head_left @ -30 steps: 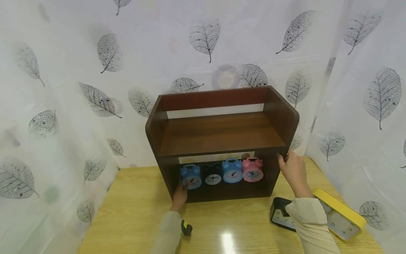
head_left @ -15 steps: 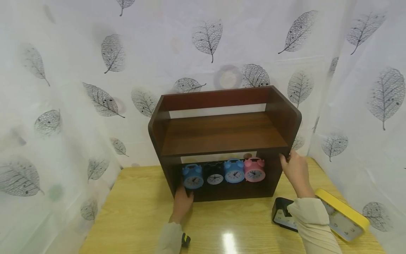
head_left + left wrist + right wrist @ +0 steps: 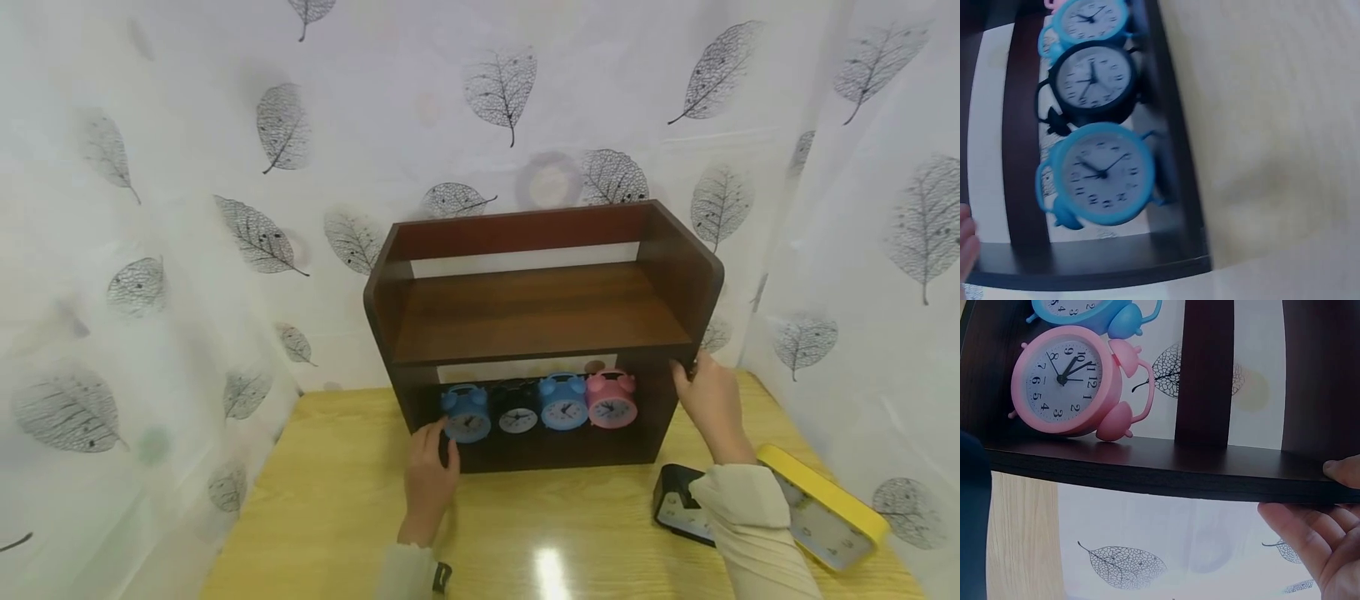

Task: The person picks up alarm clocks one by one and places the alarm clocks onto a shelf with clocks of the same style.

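Observation:
A dark brown two-tier desk shelf [image 3: 540, 308] stands on the table. Twin-bell alarm clocks line its lower tier: a blue clock [image 3: 467, 414] at the left, a black clock [image 3: 517, 412], a second blue clock [image 3: 563, 404] and a pink clock [image 3: 611, 402]. My left hand [image 3: 431, 479] is at the shelf's lower left front, beside the leftmost blue clock, fingers loosely bent. Only its fingertips [image 3: 967, 244] show in the left wrist view, apart from that clock. My right hand [image 3: 712, 408] grips the right side panel, thumb inside and fingers outside, as the right wrist view shows.
On the table [image 3: 322, 500], right of the shelf, lie a black clock with a squarish case [image 3: 678, 504] and a large yellow-framed clock [image 3: 828, 512], partly behind my right sleeve. A leaf-patterned curtain [image 3: 390, 108] hangs behind and at both sides.
My left hand has drawn back from the front of the leftmost blue clock towards me. My right hand keeps its grip on the side panel. The head view has shifted slightly.

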### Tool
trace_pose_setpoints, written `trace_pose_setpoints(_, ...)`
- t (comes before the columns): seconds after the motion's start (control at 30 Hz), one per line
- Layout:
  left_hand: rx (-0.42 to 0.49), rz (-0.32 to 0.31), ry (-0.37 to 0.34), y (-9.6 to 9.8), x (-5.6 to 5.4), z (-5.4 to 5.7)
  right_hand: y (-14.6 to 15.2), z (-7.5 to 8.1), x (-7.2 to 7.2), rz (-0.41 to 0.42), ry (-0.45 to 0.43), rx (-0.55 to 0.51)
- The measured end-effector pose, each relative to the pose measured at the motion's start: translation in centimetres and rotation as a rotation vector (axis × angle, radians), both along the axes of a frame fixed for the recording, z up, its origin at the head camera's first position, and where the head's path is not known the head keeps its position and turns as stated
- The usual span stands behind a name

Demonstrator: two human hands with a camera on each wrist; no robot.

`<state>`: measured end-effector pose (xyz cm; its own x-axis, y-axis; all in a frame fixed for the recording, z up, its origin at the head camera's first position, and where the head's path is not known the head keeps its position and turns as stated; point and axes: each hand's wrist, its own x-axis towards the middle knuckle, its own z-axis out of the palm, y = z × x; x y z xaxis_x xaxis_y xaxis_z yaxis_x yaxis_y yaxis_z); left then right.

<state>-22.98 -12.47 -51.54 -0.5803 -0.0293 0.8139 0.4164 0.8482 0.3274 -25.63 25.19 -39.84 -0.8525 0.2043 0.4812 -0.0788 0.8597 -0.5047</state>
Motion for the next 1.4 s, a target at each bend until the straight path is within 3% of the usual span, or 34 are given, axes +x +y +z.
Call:
trace_pose_setpoints(0.13,0.093,0.059,0.158,-0.3,-0.5,1.1,0.2,0.1,0.2,0.003,-0.013,-0.004)
trace_pose_setpoints(0.23,0.222,0.133,0.198,-0.5,-1.0,1.8,0.2,0.0,0.2,0.003,-0.028,-0.007)
trace_pose_setpoints(0.3,0.325,0.14,0.155,-0.8,-1.3,2.2,0.2,0.0,0.2,0.007,-0.042,-0.01)
trace_pose_setpoints(0.47,0.471,0.074,-0.113,-1.7,-2.2,3.2,0.2,-0.1,0.1,0.029,-0.064,-0.027)
trace_pose_setpoints(0.57,0.46,0.059,-0.207,-2.0,-2.8,3.7,0.2,-0.2,0.2,0.033,-0.066,-0.037)
trace_pose_setpoints(0.73,0.483,0.059,-0.23,-2.0,-3.3,4.3,0.5,-0.7,1.0,0.043,-0.084,-0.054)
trace_pose_setpoints(0.9,0.495,0.097,-0.256,-2.6,-3.7,4.6,0.6,-1.6,2.6,0.056,-0.096,-0.04)
trace_pose_setpoints(1.13,0.4,0.128,-0.36,-3.0,-3.9,5.0,1.9,-3.0,5.2,0.09,-0.044,-0.146)
trace_pose_setpoints(1.27,0.336,0.12,-0.434,-3.3,-3.8,5.2,2.7,-3.7,6.7,0.152,0.004,-0.245)
trace_pose_setpoints(1.4,0.294,0.119,-0.475,-3.5,-4.1,4.8,3.7,-4.6,8.1,0.224,0.054,-0.278)
